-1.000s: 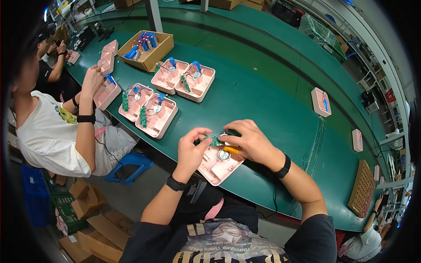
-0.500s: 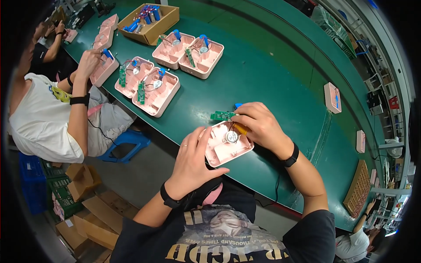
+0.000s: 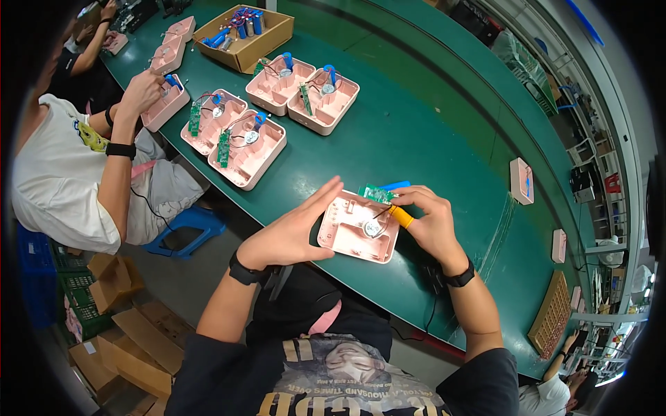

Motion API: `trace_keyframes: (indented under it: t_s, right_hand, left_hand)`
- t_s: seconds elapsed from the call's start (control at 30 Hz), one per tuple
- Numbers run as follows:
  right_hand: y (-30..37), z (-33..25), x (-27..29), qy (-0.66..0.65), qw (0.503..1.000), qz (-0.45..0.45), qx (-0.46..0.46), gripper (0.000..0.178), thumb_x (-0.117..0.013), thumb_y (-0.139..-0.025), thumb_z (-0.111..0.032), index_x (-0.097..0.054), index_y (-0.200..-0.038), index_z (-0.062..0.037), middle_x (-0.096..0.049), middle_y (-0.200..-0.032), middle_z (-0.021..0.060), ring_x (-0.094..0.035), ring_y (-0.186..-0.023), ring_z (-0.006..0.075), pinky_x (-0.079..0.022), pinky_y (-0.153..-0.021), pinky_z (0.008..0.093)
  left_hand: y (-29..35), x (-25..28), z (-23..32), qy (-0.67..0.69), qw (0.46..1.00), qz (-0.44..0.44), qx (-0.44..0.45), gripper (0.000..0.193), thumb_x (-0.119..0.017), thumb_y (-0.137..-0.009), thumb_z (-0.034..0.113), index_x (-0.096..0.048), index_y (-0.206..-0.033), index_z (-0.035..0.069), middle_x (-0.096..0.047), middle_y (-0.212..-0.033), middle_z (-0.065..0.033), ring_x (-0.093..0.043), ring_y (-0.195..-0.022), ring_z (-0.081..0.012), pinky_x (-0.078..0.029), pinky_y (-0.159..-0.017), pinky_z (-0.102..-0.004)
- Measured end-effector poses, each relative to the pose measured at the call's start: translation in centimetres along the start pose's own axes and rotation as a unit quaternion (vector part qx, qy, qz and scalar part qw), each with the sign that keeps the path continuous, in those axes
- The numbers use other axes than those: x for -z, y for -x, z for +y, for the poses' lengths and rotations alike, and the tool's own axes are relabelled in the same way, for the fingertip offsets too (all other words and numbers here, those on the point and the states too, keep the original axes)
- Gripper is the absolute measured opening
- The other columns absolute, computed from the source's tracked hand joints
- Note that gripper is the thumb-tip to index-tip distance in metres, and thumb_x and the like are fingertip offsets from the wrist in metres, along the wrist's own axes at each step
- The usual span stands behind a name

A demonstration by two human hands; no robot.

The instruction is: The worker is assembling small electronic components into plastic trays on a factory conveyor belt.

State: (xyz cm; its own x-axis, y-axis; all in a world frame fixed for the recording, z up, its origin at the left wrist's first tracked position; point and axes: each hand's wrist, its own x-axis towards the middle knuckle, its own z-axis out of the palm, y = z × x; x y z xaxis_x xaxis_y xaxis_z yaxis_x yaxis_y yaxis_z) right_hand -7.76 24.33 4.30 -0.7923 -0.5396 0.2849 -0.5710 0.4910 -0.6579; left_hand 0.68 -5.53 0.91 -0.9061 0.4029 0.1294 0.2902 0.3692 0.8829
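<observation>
Beside pink housing [image 3: 349,223]: left hand [image 3: 286,231], thumb splayed.

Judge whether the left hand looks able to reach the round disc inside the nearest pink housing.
Probably yes: the left hand is open beside the pink housing, whose open top leaves the disc exposed; the right hand is opposite.

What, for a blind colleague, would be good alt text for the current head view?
A person's right hand holds a green circuit board at the far edge of an open pink plastic housing while the left hand frames its left side. On the green workbench, two pairs of similar housings stand farther left, near a seated co-worker.
</observation>
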Motion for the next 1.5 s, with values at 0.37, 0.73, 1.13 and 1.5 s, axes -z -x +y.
trace_keyframes:
  t_s: [0.37,0.73,1.13,1.5]
  right_hand:
    - [0.2,0.3,0.6,0.012,1.000,0.006,-0.005,0.017,-0.085,-0.084,0.000,-0.078,-0.100,-0.0020,-0.080,-0.114,0.0133,-0.077,-0.103,0.0298,-0.060,-0.092,0.0395]
    - [-1.8,-3.0,0.4,-0.010,0.981,-0.190,0.045,0.018,-0.086,-0.081,-0.003,-0.080,-0.098,-0.0045,-0.072,-0.129,0.0091,-0.066,-0.121,0.0309,-0.055,-0.099,0.0412]
    - [-1.5,-4.0,-0.5,0.145,0.968,-0.189,0.078,0.017,-0.082,-0.080,-0.009,-0.082,-0.096,-0.0059,-0.070,-0.118,0.0074,-0.063,-0.120,0.0289,-0.045,-0.106,0.0420]
    - [-1.8,-3.3,-0.6,0.143,0.963,-0.219,0.059,0.020,-0.082,-0.079,-0.008,-0.081,-0.100,-0.0062,-0.070,-0.115,0.0068,-0.064,-0.114,0.0291,-0.047,-0.103,0.0425]
  left_hand:
    - [0.9,-5.7,1.3,-0.078,0.974,0.207,0.045,0.060,-0.077,-0.083,0.012,-0.063,-0.140,-0.004,-0.063,-0.130,-0.0188,-0.059,-0.122,-0.0370,-0.047,-0.108,-0.0459]
    - [-1.2,-3.8,0.2,0.008,0.992,0.126,0.015,0.053,-0.083,-0.084,0.012,-0.069,-0.134,0.003,-0.074,-0.110,-0.0142,-0.071,-0.109,-0.0344,-0.048,-0.115,-0.0471]
    - [-1.7,-3.1,0.4,-0.063,0.990,0.107,-0.060,0.026,-0.085,-0.084,0.012,-0.079,-0.108,0.004,-0.080,-0.113,-0.0124,-0.077,-0.096,-0.0335,-0.062,-0.096,-0.0427]
    - [-1.7,-2.7,0.9,-0.155,0.980,0.094,-0.084,0.013,-0.082,-0.086,0.012,-0.083,-0.094,0.002,-0.080,-0.112,-0.0137,-0.078,-0.093,-0.0318,-0.063,-0.083,-0.0402]
